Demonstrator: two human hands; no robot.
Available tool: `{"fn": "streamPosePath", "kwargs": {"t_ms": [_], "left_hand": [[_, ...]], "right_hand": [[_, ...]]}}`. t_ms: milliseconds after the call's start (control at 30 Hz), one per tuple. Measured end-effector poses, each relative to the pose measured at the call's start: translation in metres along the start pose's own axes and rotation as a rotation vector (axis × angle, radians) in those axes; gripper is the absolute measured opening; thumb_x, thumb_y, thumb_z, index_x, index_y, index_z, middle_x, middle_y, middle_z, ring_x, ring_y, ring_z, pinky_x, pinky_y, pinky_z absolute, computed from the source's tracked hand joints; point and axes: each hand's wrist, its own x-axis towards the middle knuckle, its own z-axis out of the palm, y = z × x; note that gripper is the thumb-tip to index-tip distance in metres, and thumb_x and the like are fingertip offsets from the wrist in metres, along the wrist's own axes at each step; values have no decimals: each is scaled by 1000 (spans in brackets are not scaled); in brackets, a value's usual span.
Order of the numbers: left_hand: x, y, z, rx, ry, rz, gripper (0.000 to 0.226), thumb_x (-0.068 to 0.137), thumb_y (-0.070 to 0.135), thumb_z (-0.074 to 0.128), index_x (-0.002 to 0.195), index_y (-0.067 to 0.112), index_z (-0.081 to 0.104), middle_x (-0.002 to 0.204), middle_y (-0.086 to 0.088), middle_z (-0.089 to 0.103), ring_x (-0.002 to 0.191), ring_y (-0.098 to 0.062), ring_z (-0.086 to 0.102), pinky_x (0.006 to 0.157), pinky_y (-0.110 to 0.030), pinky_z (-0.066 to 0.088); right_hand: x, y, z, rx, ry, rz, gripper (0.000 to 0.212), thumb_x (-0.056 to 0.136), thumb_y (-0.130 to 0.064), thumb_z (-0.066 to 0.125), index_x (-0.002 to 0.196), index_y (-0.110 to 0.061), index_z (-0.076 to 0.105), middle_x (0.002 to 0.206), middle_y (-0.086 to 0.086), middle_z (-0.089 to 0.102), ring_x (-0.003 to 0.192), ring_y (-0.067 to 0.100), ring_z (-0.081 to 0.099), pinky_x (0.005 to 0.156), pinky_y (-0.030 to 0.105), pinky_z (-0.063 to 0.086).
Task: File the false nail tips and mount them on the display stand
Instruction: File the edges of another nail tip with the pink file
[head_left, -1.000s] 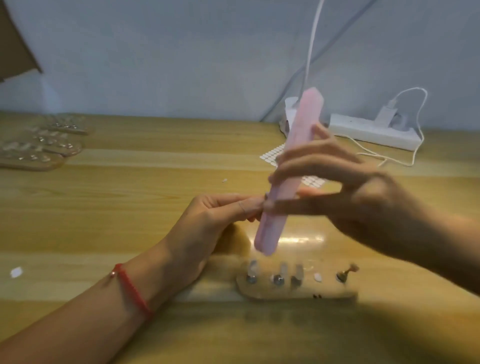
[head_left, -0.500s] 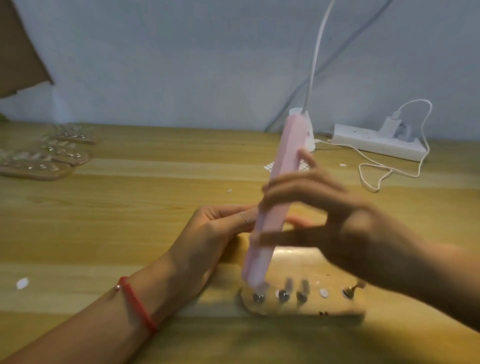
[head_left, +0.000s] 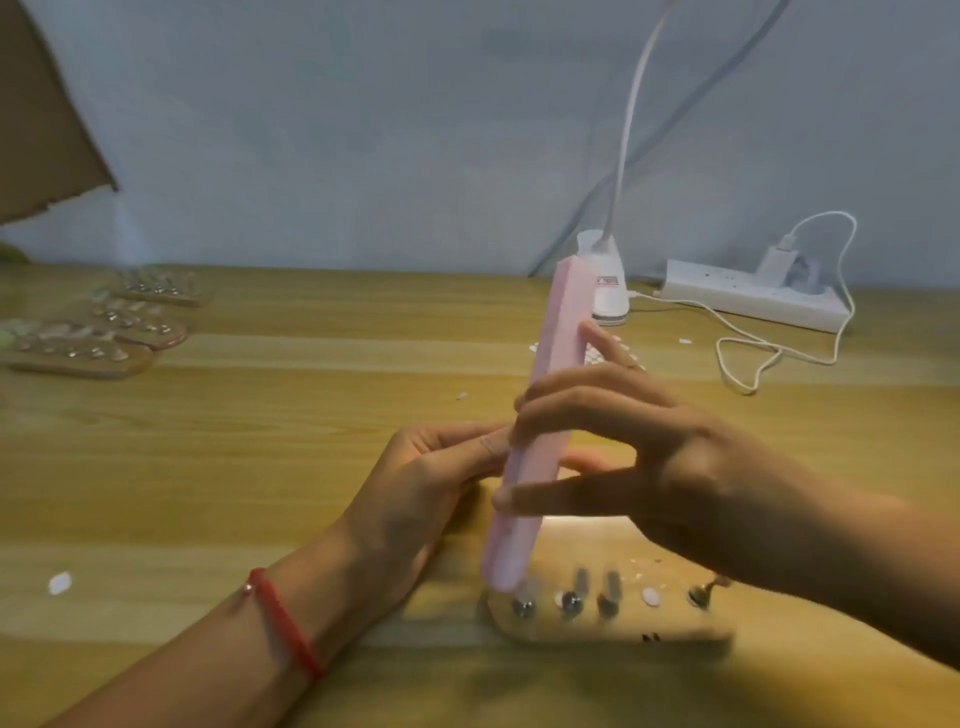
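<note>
Lowered and stood steeper than a second ago, pink nail file with long axis near upright above the table's near edge, top leaning a little right and toward the far edge, bottom end just over the leftmost pegs of the display stand. Gripped mid-length by right hand, fingers curled across the front and thumb laid straight beneath, forearm entering from the right edge. Left hand pinched against the file's left side, seemingly on a nail tip too small to make out.

Pink nail file, red bracelet
</note>
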Motion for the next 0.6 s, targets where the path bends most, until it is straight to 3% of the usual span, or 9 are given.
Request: {"fn": "streamPosePath", "kwargs": {"t_ms": [133, 200, 267, 367, 433, 500, 600], "left_hand": [[1, -2, -1, -2, 75, 0, 12, 67, 21, 67, 69, 17, 78, 68, 5, 70, 68, -4, 60, 70, -18, 45], [0, -2, -1, -1, 41, -13, 19, 67, 25, 67, 77, 14, 79, 71, -1, 73, 68, -7, 65, 63, -16, 49], [0, -3, -1, 44, 47, -11, 19, 65, 25, 71, 79, 16, 80, 77, -2, 74, 73, -8, 65, 66, -18, 49], [0, -4, -2, 117, 73, 7, 20, 58, 29, 78, 74, 18, 79, 83, -2, 73, 80, -10, 62, 75, -23, 44], [-1, -3, -2, 71, 20, -24, 23, 64, 29, 73, 81, 16, 79, 82, -4, 75, 77, -11, 67, 66, -18, 50], [-1, -4, -1, 71, 29, -38, 24, 66, 29, 73, 84, 15, 79, 83, -5, 74, 73, -14, 66, 63, -20, 49], [-1, -6, -2, 116, 85, -30, 23, 61, 30, 77, 79, 15, 79, 87, -7, 69, 75, -21, 54, 69, -26, 38]], "right_hand": [[0, 9, -10, 73, 81, 131, 48, 86, 11, 59, 116, -27, 62, 118, 15, 60, 111, 31, 56, 96, 51, 44], [0, -3, 1, 72, 33, 44, 52, 83, 8, 66, 119, -29, 59, 119, 12, 60, 117, 29, 54, 105, 56, 37], [-2, -1, -1, 53, -3, 21, 42, 89, -2, 60, 120, -30, 58, 120, 10, 60, 118, 27, 53, 106, 52, 36], [-4, 6, -12, 153, 67, 179, 45, 91, 5, 55, 116, -29, 67, 117, 14, 60, 110, 31, 57, 92, 49, 48], [-4, -7, -1, 163, 24, 92, 48, 87, 5, 62, 119, -30, 65, 118, 11, 59, 116, 30, 54, 105, 56, 38], [-5, -9, 0, 101, -14, 66, 41, 89, 0, 56, 119, -27, 66, 120, 8, 58, 118, 27, 54, 109, 51, 35], [-6, -1, -15, 130, 32, 204, 42, 90, 3, 55, 117, -27, 68, 120, 8, 58, 114, 24, 54, 95, 41, 44]]}}
